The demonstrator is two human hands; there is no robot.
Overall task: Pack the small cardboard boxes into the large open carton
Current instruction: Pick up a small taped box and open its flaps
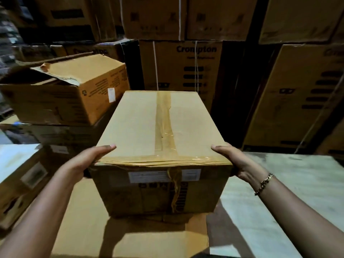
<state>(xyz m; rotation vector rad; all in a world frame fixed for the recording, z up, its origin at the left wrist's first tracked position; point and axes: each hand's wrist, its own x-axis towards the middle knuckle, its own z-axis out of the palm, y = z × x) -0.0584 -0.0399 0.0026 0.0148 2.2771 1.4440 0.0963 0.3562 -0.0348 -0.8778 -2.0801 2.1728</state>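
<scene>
A taped brown cardboard box (137,125) fills the centre of the head view, sealed with tan tape along its top and a white label on its near face. My left hand (87,161) grips its near left corner, thumb on the top edge. Gripping the near right corner is my right hand (236,161), which wears a gold bracelet. The box rests on or just above flat cardboard (81,220) below it. To the left, an open carton (61,101) with torn flaps sits on other boxes; its inside is hidden.
Tall stacks of printed cartons (186,67) form a wall behind. More stacked cartons (297,90) stand at the right. A pale flat surface (290,192) lies to the right, and a labelled box (28,179) sits at lower left.
</scene>
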